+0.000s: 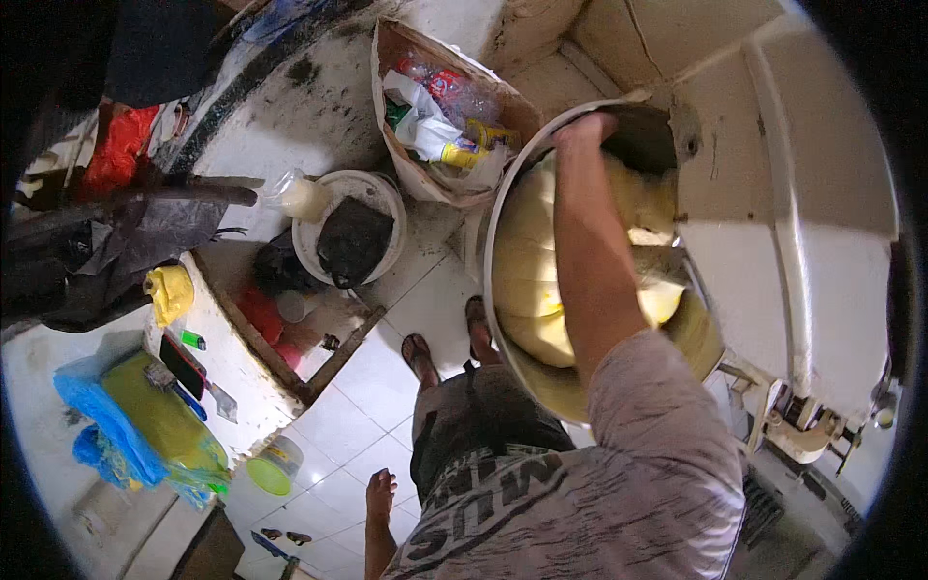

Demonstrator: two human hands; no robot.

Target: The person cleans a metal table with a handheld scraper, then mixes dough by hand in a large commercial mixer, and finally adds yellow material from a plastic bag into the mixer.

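My right arm reaches across a large round metal bowl (497,203). A big mass of pale yellow dough (529,266) fills much of it, with folds and lumps on its surface. My right hand (586,129) is down inside the far rim, next to the dough; its fingers are hidden, so I cannot see whether it grips anything. Low at my left side hangs my left hand (382,486), fingers slightly bent and apart, with nothing seen in it.
A cream machine body (831,280) stands right of the bowl. Beyond my feet are an open sack (387,58) of bottles and wrappers and a white bucket (391,198) with a black bag on its lid. A white counter (217,309) at left carries blue plastic bags (116,406).
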